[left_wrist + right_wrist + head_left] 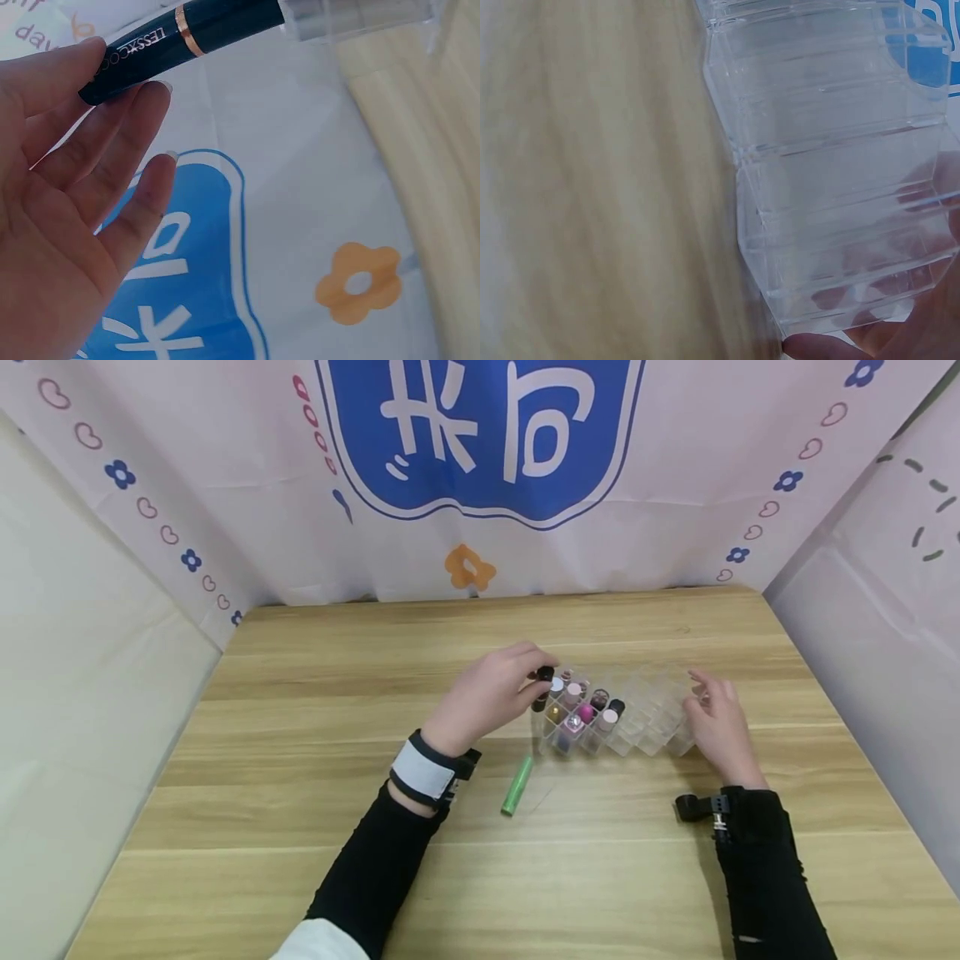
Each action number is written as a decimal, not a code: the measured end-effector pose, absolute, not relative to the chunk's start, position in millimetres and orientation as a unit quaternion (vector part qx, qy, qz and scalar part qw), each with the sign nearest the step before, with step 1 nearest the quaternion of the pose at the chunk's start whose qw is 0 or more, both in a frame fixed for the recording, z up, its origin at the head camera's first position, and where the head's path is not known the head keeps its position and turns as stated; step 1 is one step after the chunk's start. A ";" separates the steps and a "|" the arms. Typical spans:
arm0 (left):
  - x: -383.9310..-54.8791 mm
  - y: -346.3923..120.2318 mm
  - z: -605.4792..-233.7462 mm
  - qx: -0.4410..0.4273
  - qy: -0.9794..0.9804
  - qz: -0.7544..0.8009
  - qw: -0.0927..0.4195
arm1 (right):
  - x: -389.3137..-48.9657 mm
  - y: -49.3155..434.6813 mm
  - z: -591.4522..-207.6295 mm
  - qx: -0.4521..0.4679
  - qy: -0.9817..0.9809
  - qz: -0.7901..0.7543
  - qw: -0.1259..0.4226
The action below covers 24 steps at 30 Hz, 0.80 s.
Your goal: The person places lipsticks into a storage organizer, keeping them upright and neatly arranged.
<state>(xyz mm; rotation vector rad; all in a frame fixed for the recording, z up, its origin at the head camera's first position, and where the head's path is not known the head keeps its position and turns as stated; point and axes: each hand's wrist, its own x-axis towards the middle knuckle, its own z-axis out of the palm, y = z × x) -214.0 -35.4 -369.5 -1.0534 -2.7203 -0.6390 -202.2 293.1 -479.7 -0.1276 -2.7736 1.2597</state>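
My left hand pinches the top of a slim black lipstick tube with a gold band and pale lettering. The tube leans at the left end of a clear plastic lipstick organizer; in the left wrist view its lower end meets the clear plastic. Several lipsticks and small tubes with pink, white, gold and black tops stand in the left half of the organizer. My right hand grips the organizer's right end, its fingers showing through the clear wall in the right wrist view.
A green tube lies on the wooden table in front of the organizer's left end. White printed cloth hangs behind the table, and pale panels stand at both sides.
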 end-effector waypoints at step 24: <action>-218.2 8.8 -356.9 -0.442 -0.869 -0.177 0.131 | -199.8 290.5 -478.5 -0.040 -0.905 0.421 0.047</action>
